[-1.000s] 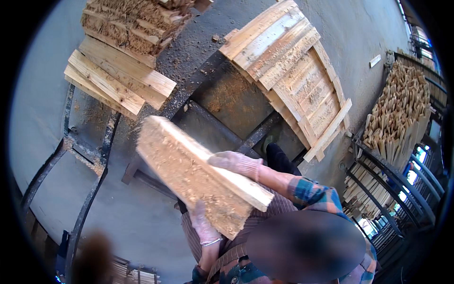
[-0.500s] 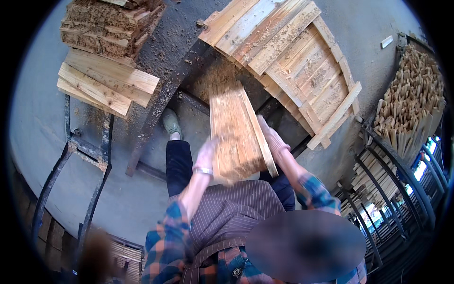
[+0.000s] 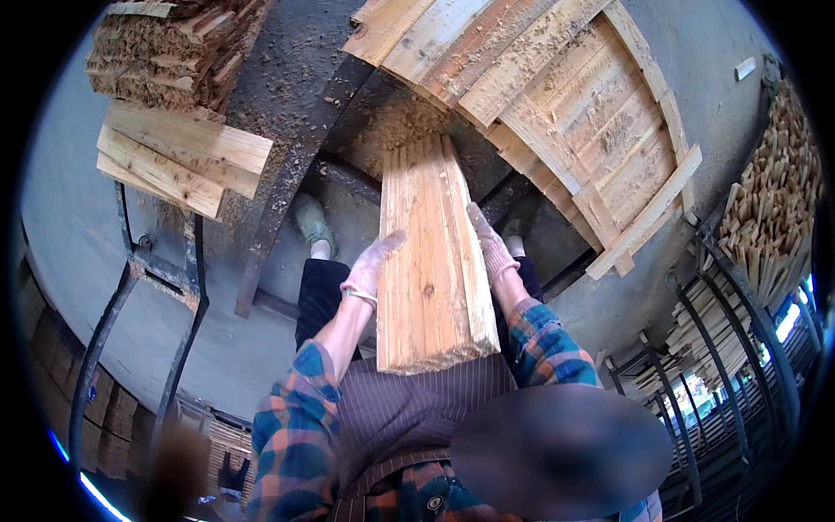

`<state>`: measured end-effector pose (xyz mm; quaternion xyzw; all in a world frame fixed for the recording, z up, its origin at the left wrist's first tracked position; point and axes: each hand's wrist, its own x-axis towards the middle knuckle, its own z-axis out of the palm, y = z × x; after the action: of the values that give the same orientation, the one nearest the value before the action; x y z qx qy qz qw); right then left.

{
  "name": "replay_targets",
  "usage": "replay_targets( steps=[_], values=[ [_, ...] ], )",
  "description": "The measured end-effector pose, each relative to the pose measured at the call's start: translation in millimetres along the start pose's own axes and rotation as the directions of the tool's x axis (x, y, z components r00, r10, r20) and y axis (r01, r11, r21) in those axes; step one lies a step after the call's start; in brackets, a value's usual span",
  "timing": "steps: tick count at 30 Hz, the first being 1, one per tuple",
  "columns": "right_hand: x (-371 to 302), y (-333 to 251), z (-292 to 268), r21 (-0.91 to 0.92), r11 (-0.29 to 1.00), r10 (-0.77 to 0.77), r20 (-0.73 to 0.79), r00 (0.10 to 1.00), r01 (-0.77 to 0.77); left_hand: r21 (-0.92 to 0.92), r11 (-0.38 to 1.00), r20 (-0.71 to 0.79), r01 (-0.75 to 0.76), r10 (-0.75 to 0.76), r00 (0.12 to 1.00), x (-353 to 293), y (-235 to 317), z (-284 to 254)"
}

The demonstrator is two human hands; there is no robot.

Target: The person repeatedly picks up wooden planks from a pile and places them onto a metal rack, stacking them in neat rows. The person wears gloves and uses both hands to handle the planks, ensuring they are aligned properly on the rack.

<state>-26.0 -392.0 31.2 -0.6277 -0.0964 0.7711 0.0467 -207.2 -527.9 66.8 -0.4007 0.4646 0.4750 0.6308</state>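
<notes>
So the person is holding a bundle of boards [image 3: 426, 270] with both hands, and it's sitting just to the near-left of that big slatted panel [image 3: 557, 96], its far end pointing up toward the panel's left part. The left hand [image 3: 374, 265] is pressing along the bundle's left side, the side away from the panel, thumb lying over the top. The right hand [image 3: 491, 248] is bracing the opposite side, nearer the panel. Both grips are basically squeezing that one bundle between them. Sawdust and chips are covering much of the panel. Some loose boards [image 3: 178, 161] are lying well left of the panel, and a rough wood stack [image 3: 165, 61] is sitting left of it too, farther up. Way over right of the panel, a pile of sticks [image 3: 774, 174] is standing tightly packed.
</notes>
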Motion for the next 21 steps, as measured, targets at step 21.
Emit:
replay_targets(
  steps=[21],
  values=[
    [-88.8, -170.2, -101.7, 0.437, 0.838, -0.518, 0.454, 0.725, 0.326, 0.536, 0.528, 0.569, -0.659, 0.351, 0.744, -13.9, -33.7, 206.2]
  ],
)
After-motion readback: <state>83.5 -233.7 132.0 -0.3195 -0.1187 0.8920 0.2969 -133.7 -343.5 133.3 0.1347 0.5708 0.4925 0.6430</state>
